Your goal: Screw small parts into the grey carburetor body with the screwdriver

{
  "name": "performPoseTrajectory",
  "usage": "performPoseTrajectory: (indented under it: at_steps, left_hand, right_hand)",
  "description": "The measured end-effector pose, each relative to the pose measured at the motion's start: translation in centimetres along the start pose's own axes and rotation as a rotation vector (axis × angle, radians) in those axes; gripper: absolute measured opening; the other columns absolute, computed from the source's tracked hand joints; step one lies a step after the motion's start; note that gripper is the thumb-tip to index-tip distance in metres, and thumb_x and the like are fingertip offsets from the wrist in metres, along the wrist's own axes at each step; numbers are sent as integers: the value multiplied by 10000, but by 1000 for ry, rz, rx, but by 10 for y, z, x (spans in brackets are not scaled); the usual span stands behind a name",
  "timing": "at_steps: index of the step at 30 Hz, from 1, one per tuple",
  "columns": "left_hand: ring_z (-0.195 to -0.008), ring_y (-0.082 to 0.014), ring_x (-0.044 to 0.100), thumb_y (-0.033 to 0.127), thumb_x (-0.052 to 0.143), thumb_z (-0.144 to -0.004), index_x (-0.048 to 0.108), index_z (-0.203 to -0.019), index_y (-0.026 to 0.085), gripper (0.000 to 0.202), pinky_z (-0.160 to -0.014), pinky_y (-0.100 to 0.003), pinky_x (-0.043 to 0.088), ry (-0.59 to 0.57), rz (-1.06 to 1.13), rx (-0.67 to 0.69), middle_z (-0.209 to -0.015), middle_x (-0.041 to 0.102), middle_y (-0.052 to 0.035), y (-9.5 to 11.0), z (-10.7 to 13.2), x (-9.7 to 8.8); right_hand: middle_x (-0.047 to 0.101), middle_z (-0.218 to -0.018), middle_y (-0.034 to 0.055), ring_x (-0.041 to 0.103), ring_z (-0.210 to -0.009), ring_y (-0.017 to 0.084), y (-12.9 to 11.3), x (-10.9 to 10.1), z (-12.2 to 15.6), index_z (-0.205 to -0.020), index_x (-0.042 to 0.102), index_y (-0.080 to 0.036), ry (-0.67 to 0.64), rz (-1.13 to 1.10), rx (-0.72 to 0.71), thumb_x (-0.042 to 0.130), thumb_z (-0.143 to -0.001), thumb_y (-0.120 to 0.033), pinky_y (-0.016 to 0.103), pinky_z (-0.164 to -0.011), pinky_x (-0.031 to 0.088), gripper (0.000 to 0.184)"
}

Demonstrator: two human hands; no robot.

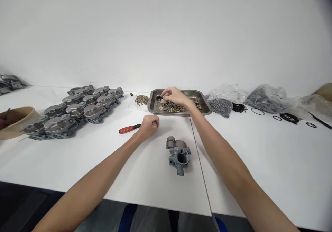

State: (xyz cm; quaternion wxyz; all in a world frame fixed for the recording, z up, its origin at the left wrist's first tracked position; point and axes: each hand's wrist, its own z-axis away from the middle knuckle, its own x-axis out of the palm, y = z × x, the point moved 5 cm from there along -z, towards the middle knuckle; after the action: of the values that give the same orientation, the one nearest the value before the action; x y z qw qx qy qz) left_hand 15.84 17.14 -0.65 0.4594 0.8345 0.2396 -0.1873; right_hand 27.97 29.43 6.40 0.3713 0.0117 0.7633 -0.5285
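A grey metal carburetor body [178,154] lies on the white table [129,169] in front of me. My left hand [148,126] rests on the table as a closed fist, just right of a screwdriver with a red handle [129,129]; what it holds, if anything, is hidden. My right hand [174,95] reaches into a steel tray [204,104] of small brass and dark parts, its fingers pinched together on a small part at the tray's left end.
Several grey carburetors [75,111] stand in rows at the left, beside a tan bowl [15,121]. A pile of brass screws [141,100] lies left of the tray. Plastic bags of parts [264,97] and black rubber rings [257,111] lie at the right.
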Motion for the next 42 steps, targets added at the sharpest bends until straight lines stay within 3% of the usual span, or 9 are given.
performPoseTrajectory:
  at_steps: [4, 7, 11, 15, 18, 24, 28, 36, 42]
  left_hand:
    - [-460, -77, 448, 17, 350, -504, 481, -439, 153, 199, -493, -181, 324, 12, -19, -6, -448, 507, 13, -2, 1, 0]
    - [-461, -82, 450, 15, 352, -508, 476, -445, 157, 198, -499, -188, 329, 27, -38, -9, -446, 504, 14, -2, 1, 2]
    - [-547, -107, 483, 21, 376, -572, 495, -506, 166, 199, -578, -220, 373, 92, -72, -11, -534, 551, -9, 1, -1, -7]
    - [-722, -161, 533, 73, 391, -695, 530, -617, 171, 186, -706, -276, 398, 185, -228, -78, -709, 612, -59, 4, -8, -36]
    - [-758, -186, 559, 150, 379, -779, 557, -697, 174, 197, -703, -292, 378, 62, -449, -251, -779, 646, -77, 2, -14, -54]
    - [-758, -220, 583, 559, 510, -776, 572, -806, 184, 382, -630, -289, 350, -577, -652, -410, -894, 676, -98, -6, -5, -53]
    - [-736, -194, 597, 479, 590, -693, 567, -936, 207, 365, -613, -274, 382, -736, -631, -522, -993, 669, -82, -14, 4, -63]
    - [-666, -176, 549, 335, 566, -655, 537, -807, 202, 204, -562, -277, 357, -731, -657, -479, -885, 625, -66, -16, 3, -63]
    - [-617, -127, 416, 201, 535, -646, 477, -714, 201, 89, -563, -268, 272, -628, -467, -222, -732, 524, -13, -10, -2, -39]
  right_hand:
    - [707, -751, 39, 646, -696, 161, -41, -25, 29, -910, 707, -135, -266, 11, -93, 622, -722, -31, 261, -635, 469, 231]
    - [717, -747, 25, 662, -711, 168, -44, -26, 62, -891, 697, -163, -330, 63, -64, 610, -719, -25, 258, -624, 471, 238]
    - [739, -796, 43, 685, -752, 183, -6, -3, 112, -898, 685, -177, -346, 67, 46, 616, -752, -83, 263, -603, 477, 187]
    - [724, -821, 51, 677, -766, 167, 39, 11, 146, -883, 659, -177, -145, -87, 153, 613, -810, -190, 278, -674, 496, 88]
    - [676, -777, 22, 614, -699, 149, 51, 14, 153, -933, 663, -185, -31, -19, 130, 657, -794, -255, 267, -626, 452, 156]
    - [680, -853, 31, 587, -705, 137, 45, 17, 150, -939, 645, -195, 32, 96, 41, 582, -849, -244, 270, -657, 431, 121]
    - [691, -788, 23, 636, -727, 150, 44, 19, 153, -944, 629, -193, -7, 17, 59, 555, -883, -266, 273, -672, 451, 120]
    - [684, -742, 16, 672, -718, 157, 41, 19, 154, -907, 634, -192, -16, -20, 73, 557, -885, -269, 277, -673, 476, 111]
    - [661, -790, 21, 688, -710, 163, 40, 17, 154, -922, 616, -187, 33, -69, 55, 541, -902, -307, 271, -641, 470, 142]
